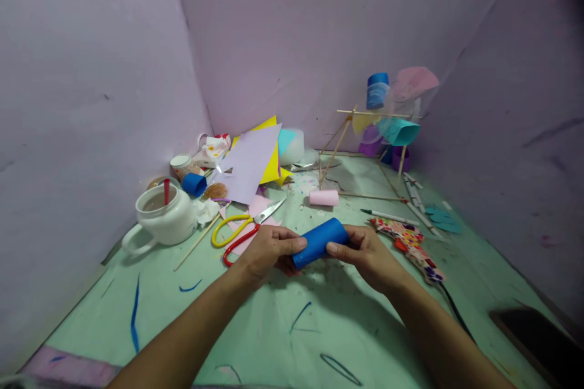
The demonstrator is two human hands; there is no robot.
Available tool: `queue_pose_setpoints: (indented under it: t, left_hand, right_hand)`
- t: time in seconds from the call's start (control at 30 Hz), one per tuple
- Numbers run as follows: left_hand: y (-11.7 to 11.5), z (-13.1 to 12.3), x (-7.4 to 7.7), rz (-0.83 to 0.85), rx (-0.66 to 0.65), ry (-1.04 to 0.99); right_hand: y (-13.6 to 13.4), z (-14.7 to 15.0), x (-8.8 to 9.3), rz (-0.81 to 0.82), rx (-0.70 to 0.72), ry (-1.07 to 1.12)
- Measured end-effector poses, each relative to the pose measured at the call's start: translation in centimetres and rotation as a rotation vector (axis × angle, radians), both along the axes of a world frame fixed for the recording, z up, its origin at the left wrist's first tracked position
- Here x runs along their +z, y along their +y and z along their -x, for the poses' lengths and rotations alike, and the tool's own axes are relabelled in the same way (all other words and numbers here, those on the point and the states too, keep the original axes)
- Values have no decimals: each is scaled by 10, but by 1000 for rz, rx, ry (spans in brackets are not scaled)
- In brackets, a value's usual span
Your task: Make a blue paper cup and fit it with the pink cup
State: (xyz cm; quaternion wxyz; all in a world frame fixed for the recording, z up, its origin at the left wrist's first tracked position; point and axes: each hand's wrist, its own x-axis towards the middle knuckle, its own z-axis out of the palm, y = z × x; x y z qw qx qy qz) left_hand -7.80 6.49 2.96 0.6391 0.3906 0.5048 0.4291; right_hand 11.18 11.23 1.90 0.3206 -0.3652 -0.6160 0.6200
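Left hand [274, 247] and right hand [368, 252]: both grips grasping opposite ends of a rolled blue paper tube [322, 242] — held over the desk [255, 331], centre. Left: rounded white ceramic mug [177, 222], brownish contents, red stick [166, 192] inside — printing on the white-and-red carton [212, 151], far left, unreadable.

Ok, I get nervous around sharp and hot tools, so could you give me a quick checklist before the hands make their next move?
1. Blue tube steadied by both hands: ok, left hand at one end, right hand at the other.
2. Scissors apart from the left hand: cannot tell; they lie close beside it.
3. Glue gun out of the hands: ok, lying beyond the right hand.
4. Glue gun cool: cannot tell.
5. White mug upright: ok.
6. Pink tube standing on end: not ok, on its side.
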Motion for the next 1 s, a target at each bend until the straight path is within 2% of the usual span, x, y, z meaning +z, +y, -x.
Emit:
queue_pose_setpoints:
  t: [0.1, 0.2, 0.27, 0.33, 0.37, 0.43, 0.5, 0.53, 0.6, 0.77, 1.0]
  left_hand:
    - [2, -1, -2, -4, 22, 20]
    - [3, -1, 2, -24, 46, 78]
    - [3, 1, 7, -46, 61, 130]
    - [1, 3, 14, -160, 36, 301]
    - [-1, 4, 17, -245, 9, 436]
    - [-5, 4, 21, -424, -48, 730]
    - [-8, 3, 23, -529, -88, 907]
    - [-10, 2, 23, -553, -87, 938]
    - [-12, 0, 23, -565, -49, 902]
    - [-10, -4, 19, -481, 57, 586]
    - [-13, -14, 12, -604, 149, 532]
  right_hand:
    - [1, 1, 0, 79, -23, 33]
    - [4, -2, -1, 61, -82, 10]
    - [7, -5, -1, -32, -205, -38]
    - [8, -8, 1, -209, -307, -92]
    - [7, -9, 2, -298, -292, -117]
    - [3, -8, 5, -397, -116, -174]
    - [-3, -3, 6, -375, 93, -218]
    - [-6, 1, 6, -345, 150, -226]
    - [-9, 7, 5, -275, 177, -192]
    - [-6, 10, 1, -49, 73, 79]
    - [-10, 13, -1, -27, 62, 153]
